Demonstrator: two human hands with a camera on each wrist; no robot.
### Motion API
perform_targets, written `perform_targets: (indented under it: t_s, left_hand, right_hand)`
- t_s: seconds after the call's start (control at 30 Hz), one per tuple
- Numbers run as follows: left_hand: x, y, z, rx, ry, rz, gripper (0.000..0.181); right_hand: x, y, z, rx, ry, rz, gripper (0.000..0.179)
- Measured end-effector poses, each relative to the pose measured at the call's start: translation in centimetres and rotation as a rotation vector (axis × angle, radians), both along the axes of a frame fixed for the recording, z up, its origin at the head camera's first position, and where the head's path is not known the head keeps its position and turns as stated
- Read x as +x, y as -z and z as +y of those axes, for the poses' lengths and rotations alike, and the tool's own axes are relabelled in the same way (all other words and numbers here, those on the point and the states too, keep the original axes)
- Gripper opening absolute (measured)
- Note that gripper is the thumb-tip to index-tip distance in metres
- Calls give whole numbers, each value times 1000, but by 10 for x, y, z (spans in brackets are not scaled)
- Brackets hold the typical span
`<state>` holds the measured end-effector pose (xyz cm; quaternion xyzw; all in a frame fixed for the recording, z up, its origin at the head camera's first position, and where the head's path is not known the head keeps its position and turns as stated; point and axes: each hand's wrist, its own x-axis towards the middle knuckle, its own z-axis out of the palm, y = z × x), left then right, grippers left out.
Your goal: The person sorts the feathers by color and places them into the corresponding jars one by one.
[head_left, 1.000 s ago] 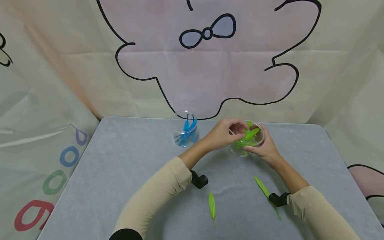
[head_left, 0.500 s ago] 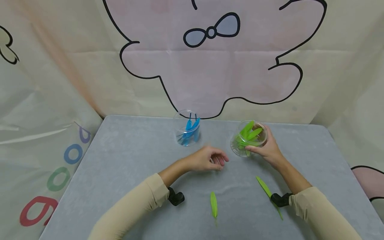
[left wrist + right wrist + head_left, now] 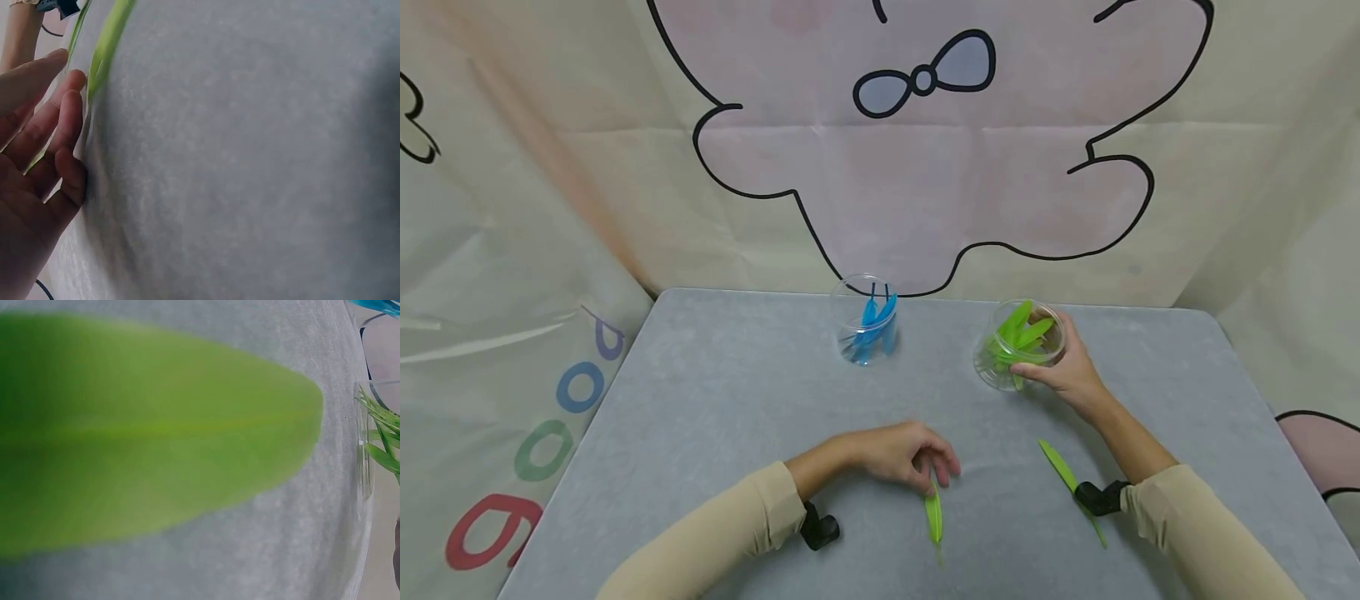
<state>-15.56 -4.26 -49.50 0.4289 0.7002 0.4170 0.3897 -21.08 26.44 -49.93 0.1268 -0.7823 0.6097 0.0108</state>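
Note:
A green feather (image 3: 934, 518) lies on the table at the near middle. My left hand (image 3: 906, 457) is over its upper tip, fingers loosely bent. In the left wrist view, thumb and fingers stand apart beside that feather (image 3: 106, 50), with no grip on it visible. My right hand (image 3: 1070, 372) holds a clear plastic cup (image 3: 992, 373) by its right side. Several green feathers (image 3: 1017, 329) stand inside, and the cup leans a little. Another green feather (image 3: 1058, 462) lies by the right wrist; it looms large in the right wrist view (image 3: 156, 431).
A second clear cup (image 3: 842, 315) with several blue feathers (image 3: 871, 332) stands at the back middle of the grey table (image 3: 745, 375). A printed cloth backdrop (image 3: 895, 183) rises behind the table. Black wrist cameras (image 3: 820, 529) sit on both wrists.
My left hand has left the green feathers' cup and come down toward the near feather, where its fingers now overlap the tip. The right hand keeps holding the cup in place.

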Motion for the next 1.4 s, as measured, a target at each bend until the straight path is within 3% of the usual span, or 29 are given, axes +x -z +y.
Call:
perform_targets:
  t_s: [0.33,0.77,1.07,1.4]
  left_hand:
    - [7,-2,1,-64,97,139,38]
    - [15,4,2,-104,98,311,39]
    - [15,5,3,-103,96,326,38]
    - [15,5,3,-90,91,297,33]
  right_hand:
    - [1,0,0,0,-3,-1,94]
    - [0,3,0,-9,-10,-1,93]
    - [1,3,0,-15,1,-2,94]
    - [0,1,0,-19,-11,2,94]
